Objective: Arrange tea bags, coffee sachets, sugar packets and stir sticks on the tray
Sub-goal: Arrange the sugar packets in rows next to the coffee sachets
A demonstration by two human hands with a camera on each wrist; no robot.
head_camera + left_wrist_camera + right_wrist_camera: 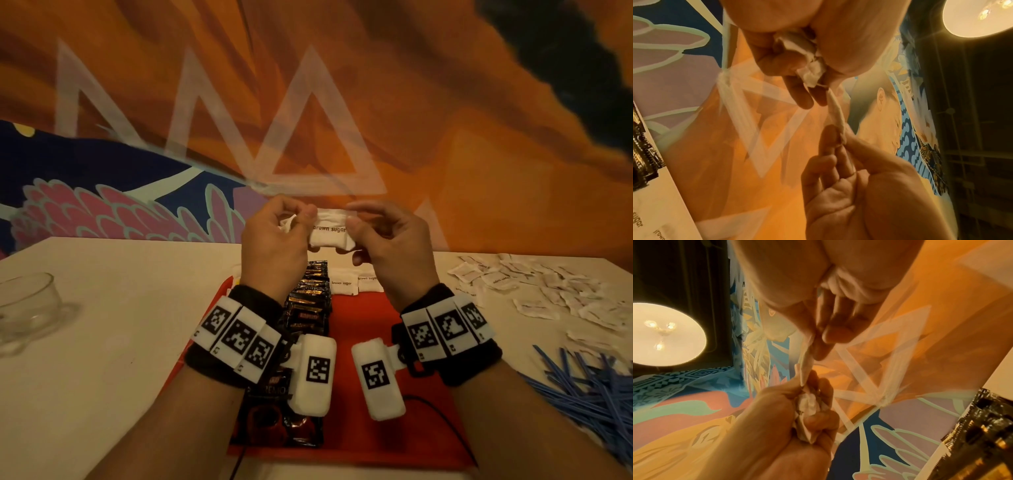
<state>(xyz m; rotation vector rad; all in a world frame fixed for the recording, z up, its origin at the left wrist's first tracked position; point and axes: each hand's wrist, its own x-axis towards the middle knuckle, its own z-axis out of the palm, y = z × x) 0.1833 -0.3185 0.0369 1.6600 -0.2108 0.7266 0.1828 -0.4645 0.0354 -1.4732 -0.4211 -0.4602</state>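
Observation:
Both hands are raised above the red tray (363, 346). Between them hangs a white brown sugar packet (330, 230); my left hand (306, 215) pinches its left edge and my right hand (353, 216) pinches its right edge. More crumpled white packets (810, 65) are bunched in the left palm. The wrist views show the held packet (836, 113) (806, 360) edge-on between the two sets of fingertips. On the tray a row of black coffee sachets (310, 298) runs front to back, and two brown sugar packets (342, 284) lie at its far end.
The tray sits on a pale table (120, 308). Several loose sugar packets (534, 291) are scattered at the right, with a heap of blue stir sticks (589, 387) nearer the front right. A glass bowl (27, 308) stands at the left edge. A painted wall rises behind.

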